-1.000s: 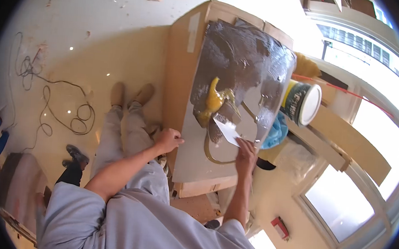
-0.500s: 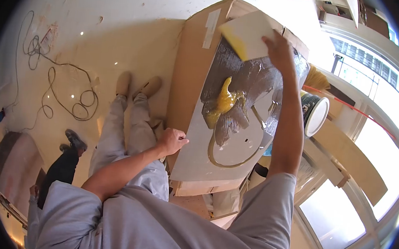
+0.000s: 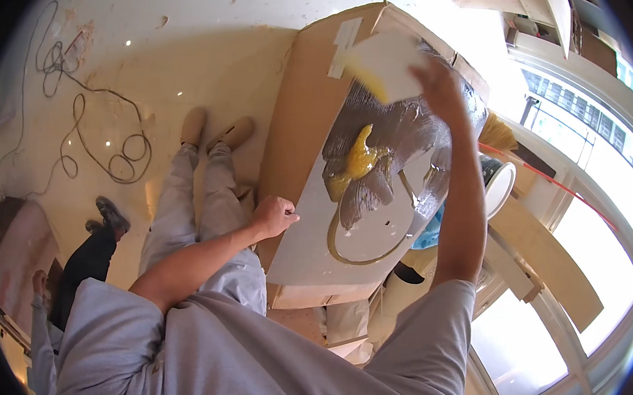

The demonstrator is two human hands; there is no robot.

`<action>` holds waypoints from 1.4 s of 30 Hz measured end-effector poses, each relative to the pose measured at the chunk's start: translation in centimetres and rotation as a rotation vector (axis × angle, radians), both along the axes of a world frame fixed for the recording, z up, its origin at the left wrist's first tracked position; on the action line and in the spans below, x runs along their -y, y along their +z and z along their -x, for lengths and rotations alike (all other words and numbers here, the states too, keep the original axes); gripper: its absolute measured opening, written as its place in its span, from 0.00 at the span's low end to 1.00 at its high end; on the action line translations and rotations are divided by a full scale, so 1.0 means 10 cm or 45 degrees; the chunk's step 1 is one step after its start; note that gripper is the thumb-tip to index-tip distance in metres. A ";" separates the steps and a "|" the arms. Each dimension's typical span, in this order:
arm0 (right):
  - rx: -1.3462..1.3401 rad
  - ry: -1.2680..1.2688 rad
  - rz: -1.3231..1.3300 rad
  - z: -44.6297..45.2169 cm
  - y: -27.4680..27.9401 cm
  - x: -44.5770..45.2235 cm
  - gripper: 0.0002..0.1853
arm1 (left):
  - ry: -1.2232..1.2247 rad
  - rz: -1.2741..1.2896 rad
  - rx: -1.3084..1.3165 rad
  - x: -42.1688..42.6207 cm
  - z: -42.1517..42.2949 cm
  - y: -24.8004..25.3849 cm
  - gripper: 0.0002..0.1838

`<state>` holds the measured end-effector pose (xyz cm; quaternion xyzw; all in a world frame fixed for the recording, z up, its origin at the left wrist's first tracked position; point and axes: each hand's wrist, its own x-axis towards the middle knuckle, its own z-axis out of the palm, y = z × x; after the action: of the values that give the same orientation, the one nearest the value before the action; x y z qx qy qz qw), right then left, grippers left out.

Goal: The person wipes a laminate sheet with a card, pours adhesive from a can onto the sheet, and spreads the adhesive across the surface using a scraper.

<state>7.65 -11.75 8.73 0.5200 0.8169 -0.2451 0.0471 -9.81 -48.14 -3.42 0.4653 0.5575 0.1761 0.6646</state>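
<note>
My right hand (image 3: 441,89) is closed around one edge of a pale, flat rectangular spreader (image 3: 388,59), blurred by motion, with yellow glue along its lower edge. It is over the far end of a grey sheet (image 3: 302,248) lying on a cardboard box (image 3: 285,122). A thick lump of yellow glue (image 3: 362,160) sits mid-sheet. Around it the surface is dark, wet and ridged, and a looping trail of glue (image 3: 360,261) curves nearer me. My left hand (image 3: 275,218) is closed in a loose fist at the sheet's left edge; whether anything is inside its fingers is hidden.
A bucket (image 3: 500,188) with a pale rim stands right of the box. Beyond it lie curved wooden panels (image 3: 548,250) near bright windows. A long cable (image 3: 124,162) coils over the floor at left. Another person's dark-clad leg (image 3: 92,262) and shoe show at lower left.
The spreader and my right hand have moved slightly downward over the sheet's far end. My left hand has barely moved. The view has shifted a little, and the other person's foot has moved.
</note>
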 end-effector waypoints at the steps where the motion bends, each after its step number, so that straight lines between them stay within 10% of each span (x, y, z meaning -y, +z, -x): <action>1: -0.088 -0.245 0.037 -0.01 0.03 -0.14 0.20 | 0.004 -0.005 -0.005 0.01 0.00 -0.01 0.13; 8: 0.005 0.443 -0.380 0.04 -0.18 -0.02 0.19 | -0.002 0.016 0.027 -0.02 0.01 0.02 0.14; 13: -0.058 -0.203 0.103 0.05 -0.09 -0.38 0.19 | 0.023 0.022 0.029 0.01 0.00 -0.05 0.13; 17: 0.090 0.319 0.291 0.30 -0.02 0.17 0.20 | -0.093 0.086 0.128 0.10 0.07 -0.10 0.14; 23: 0.202 -0.053 0.038 0.06 0.04 -0.34 0.18 | -0.291 0.163 0.126 0.38 -0.01 -0.26 0.17; 25: 0.568 0.658 -0.410 0.02 -0.23 -0.26 0.19 | -0.267 0.187 0.126 0.31 0.01 -0.14 0.18; 28: 0.334 0.772 0.116 0.28 -0.11 0.41 0.12 | -0.177 0.115 0.116 0.41 -0.08 -0.08 0.18; 34: -0.347 -0.710 -0.135 -0.63 0.43 0.94 0.15 | -0.112 0.127 0.166 0.13 -0.08 -0.17 0.18; 39: -0.234 -0.935 -0.073 -1.98 -0.34 1.07 0.16 | -0.135 0.138 0.151 0.24 -0.10 -0.11 0.18; 42: -0.240 -0.651 -0.065 -1.22 -0.17 0.85 0.18 | -0.097 0.087 0.121 0.29 -0.13 -0.12 0.19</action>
<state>19.88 -20.26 7.07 0.6853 0.6658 -0.2755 -0.1057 -8.49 -51.08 -4.65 0.4544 0.5128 0.1537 0.7120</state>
